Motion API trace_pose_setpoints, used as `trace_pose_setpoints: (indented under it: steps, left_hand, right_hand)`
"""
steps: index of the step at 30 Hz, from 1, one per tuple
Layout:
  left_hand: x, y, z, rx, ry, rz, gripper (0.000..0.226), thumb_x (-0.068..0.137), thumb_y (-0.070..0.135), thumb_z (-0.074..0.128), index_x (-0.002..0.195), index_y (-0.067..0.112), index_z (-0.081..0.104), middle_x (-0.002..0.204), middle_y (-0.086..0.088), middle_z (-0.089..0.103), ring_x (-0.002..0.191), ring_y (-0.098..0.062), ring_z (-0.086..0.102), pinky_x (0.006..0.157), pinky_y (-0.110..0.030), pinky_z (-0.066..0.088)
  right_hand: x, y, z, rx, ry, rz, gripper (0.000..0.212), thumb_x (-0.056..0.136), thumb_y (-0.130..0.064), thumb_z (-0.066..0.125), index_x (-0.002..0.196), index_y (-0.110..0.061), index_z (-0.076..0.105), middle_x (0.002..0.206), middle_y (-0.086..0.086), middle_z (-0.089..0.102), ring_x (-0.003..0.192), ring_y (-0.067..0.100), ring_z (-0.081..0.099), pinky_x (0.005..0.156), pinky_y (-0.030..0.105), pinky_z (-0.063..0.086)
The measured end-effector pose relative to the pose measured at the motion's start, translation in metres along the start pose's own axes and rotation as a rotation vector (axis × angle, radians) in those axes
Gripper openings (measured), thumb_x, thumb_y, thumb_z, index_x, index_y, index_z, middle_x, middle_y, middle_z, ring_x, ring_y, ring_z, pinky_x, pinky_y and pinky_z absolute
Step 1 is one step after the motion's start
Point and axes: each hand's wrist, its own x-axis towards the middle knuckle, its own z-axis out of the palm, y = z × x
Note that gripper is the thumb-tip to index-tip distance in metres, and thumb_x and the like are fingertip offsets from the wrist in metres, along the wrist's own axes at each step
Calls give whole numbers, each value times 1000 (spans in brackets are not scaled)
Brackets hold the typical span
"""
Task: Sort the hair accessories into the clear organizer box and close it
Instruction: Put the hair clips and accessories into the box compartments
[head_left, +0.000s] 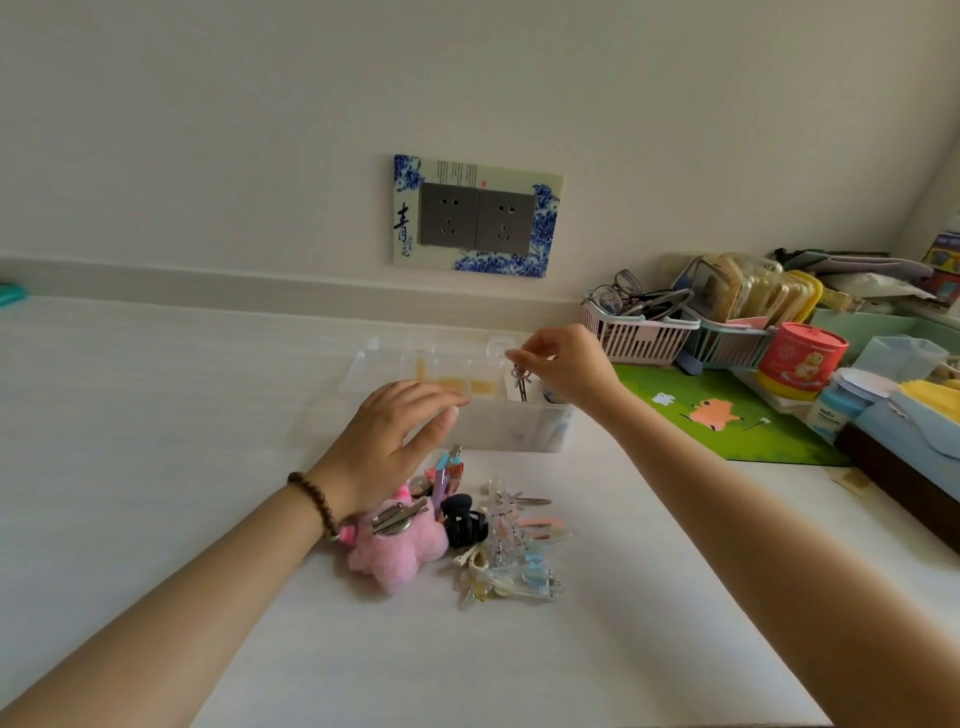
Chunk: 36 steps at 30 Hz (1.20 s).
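Nearest lies a heap of hair clips (498, 540) on the white table (156, 415), with one pink plush clip (397, 556) and one black claw clip (465, 522). Behind it stands the clear organizer box (511, 423), lid open. The right hand (566, 366) pinches a small metal clip (519, 382) over a compartment, probably to drop it. The left hand (395, 441) hovers with its grip spread, empty.

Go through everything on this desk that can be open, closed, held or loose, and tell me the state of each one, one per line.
Clear plastic organizer box: open, lid tipped back toward the wall.
Small dark metal hair clip: pinched in the right hand's fingers, hanging over the box.
Right hand: shut on the clip.
Left hand: open, holding nothing, above the pile.
Pink fluffy plush hair clip: loose on the white desk.
Black claw clip: loose in the pile.
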Motion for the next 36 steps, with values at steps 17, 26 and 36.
trace_pose_setpoints:
  steps: [17, 26, 36]
  left_hand:
    - [-1, 1, -1, -17, -9, -27, 59, 90, 59, 14, 122, 30, 54, 126, 11, 56, 122, -2, 42, 107, -37, 30]
    - [0, 0, 0, -13, -10, -32, 57, 91, 59, 14, 120, 31, 55, 125, 11, 57, 122, -3, 43, 107, -38, 31]
    - [0, -2, -1, -15, -9, -30, 54, 92, 55, 17, 120, 30, 56, 124, 10, 57, 122, -5, 44, 106, -41, 32]
  right_hand:
    - [-106, -4, -13, 261, -583, -101, 19, 81, -37, 66, 99, -30, 71, 105, -7, 64, 79, 2, 53, 66, 10, 39]
    - [-103, 1, -6, 159, -606, -90, 29, 80, -35, 69, 108, -31, 69, 115, -11, 54, 82, -10, 53, 69, 4, 38]
    - [-102, 3, 2, 270, -457, -24, 19, 81, -36, 68, 95, -23, 69, 85, -22, 65, 68, 0, 51, 66, 14, 42]
